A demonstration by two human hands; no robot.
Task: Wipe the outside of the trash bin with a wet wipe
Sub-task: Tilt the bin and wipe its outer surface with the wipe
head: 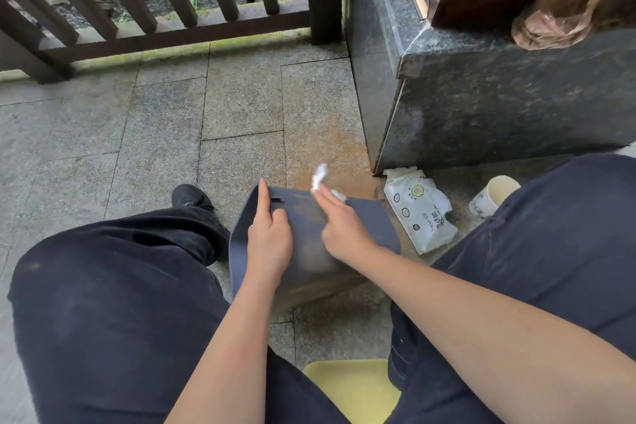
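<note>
A dark grey trash bin (373,227) lies tipped on its side on the stone floor between my knees. My left hand (270,234) rests on its upper side, index finger stretched toward the far edge, the other fingers curled. My right hand (344,227) pinches a crumpled white wet wipe (320,179) near the bin's far edge; the wipe sticks up past my fingertips. The bin's surface under my hands looks dusty and smeared.
A white pack of wet wipes (421,210) lies right of the bin by a dark granite plinth (499,103). A paper cup (495,194) stands beside my right knee. A wooden railing (165,10) borders the far floor. A yellow stool edge (354,385) shows below.
</note>
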